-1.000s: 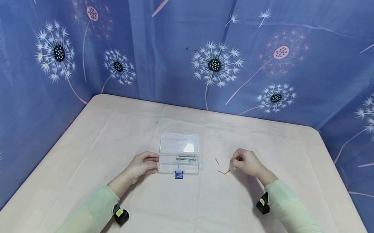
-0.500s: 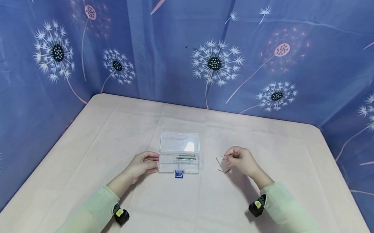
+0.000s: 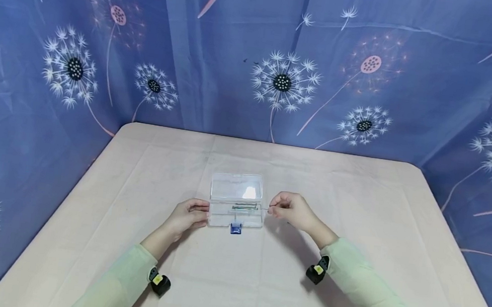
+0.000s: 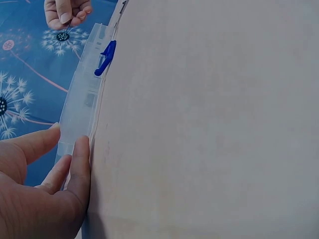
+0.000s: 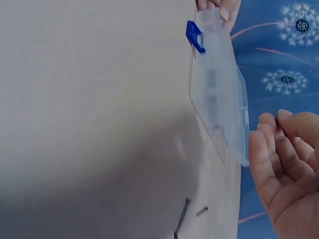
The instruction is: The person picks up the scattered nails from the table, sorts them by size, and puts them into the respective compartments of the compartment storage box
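A clear plastic box (image 3: 235, 218) with its lid (image 3: 236, 187) raised and a blue latch (image 3: 236, 229) at the front stands on the table. Several slim greenish, nail-like pieces (image 3: 245, 207) lie in its rear compartment. My left hand (image 3: 186, 217) holds the box by its left end, thumb and fingertips against it. At the right end, my right hand (image 3: 296, 212) pinches one slim nail-like piece (image 5: 277, 121) between thumb and fingertips, its tip pointing toward the box. Loose dark nail-like pieces (image 5: 183, 216) lie on the table below the right hand, mostly hidden in the head view.
A pale cloth covers the table (image 3: 172, 160). Behind and beside it hangs a blue curtain (image 3: 228, 70) with dandelion prints. Black cameras (image 3: 316, 272) are strapped to both wrists.
My right hand has moved left from the loose pieces to the box's right end, carrying the nail-like piece. My left hand has stayed at the box.
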Demonstrator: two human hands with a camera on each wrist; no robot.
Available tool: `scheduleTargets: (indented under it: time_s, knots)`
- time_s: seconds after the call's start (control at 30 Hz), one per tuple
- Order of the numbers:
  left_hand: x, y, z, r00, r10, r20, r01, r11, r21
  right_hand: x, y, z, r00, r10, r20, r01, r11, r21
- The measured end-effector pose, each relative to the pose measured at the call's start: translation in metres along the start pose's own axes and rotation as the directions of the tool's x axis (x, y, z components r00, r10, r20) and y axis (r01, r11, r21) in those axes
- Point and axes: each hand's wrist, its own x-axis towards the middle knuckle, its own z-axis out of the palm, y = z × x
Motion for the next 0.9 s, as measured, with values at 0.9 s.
scheduleTargets:
  time_s: [0.9]
  knots:
    - [-0.001,0.002,-0.001,1.000,-0.008,0.011,0.008,1.000,0.004,-0.003,-0.004,-0.006,0.999,-0.029,-0.013,0.025,0.970,-0.241]
